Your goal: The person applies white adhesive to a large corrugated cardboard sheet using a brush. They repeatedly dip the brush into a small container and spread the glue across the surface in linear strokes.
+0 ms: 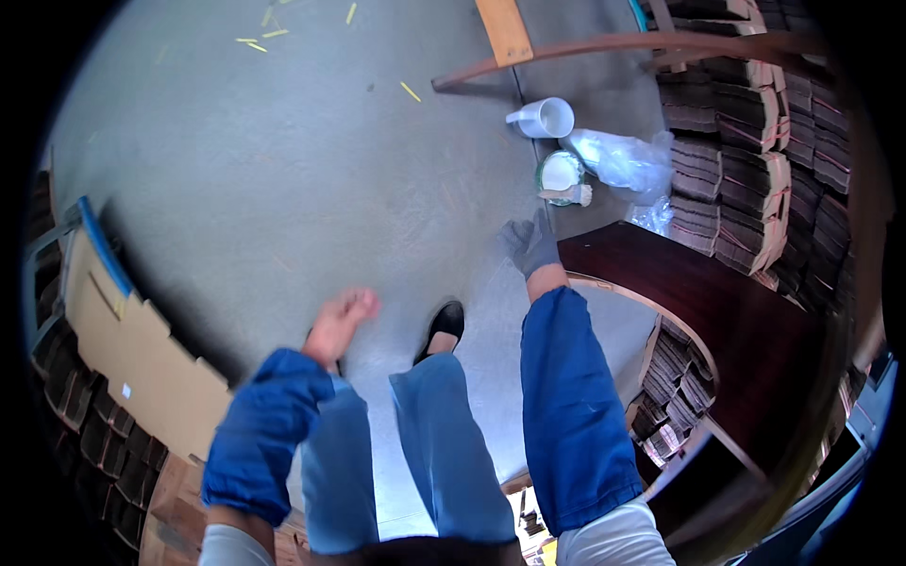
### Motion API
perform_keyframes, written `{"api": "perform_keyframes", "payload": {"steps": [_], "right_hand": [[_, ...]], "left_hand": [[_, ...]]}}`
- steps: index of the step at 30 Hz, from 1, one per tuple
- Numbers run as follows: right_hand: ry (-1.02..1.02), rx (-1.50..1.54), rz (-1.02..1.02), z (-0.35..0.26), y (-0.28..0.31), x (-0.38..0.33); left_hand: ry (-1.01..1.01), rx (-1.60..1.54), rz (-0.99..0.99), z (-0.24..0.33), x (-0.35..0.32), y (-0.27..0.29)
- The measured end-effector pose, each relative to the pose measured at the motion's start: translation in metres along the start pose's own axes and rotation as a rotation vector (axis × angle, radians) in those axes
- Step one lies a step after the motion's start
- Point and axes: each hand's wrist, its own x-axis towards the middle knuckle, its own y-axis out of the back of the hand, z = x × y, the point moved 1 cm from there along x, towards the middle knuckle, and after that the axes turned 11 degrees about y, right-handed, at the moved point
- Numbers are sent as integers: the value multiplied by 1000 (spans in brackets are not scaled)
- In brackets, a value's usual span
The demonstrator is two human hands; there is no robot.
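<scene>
My right hand [531,247], in a grey glove, reaches over the floor with its fingers stretched out and nothing in them. Just beyond it stands a small tub of white paste [562,170]. A flat paintbrush [566,195] lies across the near side of that tub. Bare and slightly blurred, my left hand [342,323] hangs over the floor in front of my legs. Its fingers are curled in, and no object shows in them. Close to my right forearm is a curved dark-red wooden panel [698,274].
Behind the tub are a white plastic jug [547,119] and a clear plastic bag [623,162]. Bundled brown stacks [746,170] line the right. A curved wooden bar [576,49] crosses the top. Cardboard [142,349] stands at left. Yellow strips [410,91] lie on the grey floor.
</scene>
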Motion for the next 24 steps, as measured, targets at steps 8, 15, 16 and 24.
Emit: {"api": "perform_keyframes", "payload": {"steps": [8, 15, 16, 24], "right_hand": [[196, 37, -72, -18, 38, 116], [168, 68, -26, -15, 36, 115], [161, 88, -51, -14, 36, 115], [233, 187, -98, -17, 36, 117]], "left_hand": [[-323, 209, -230, 100, 280, -159], [-405, 205, -193, 120, 373, -284], [-395, 246, -175, 122, 381, -291], [-221, 244, -283, 148, 374, -294]]}}
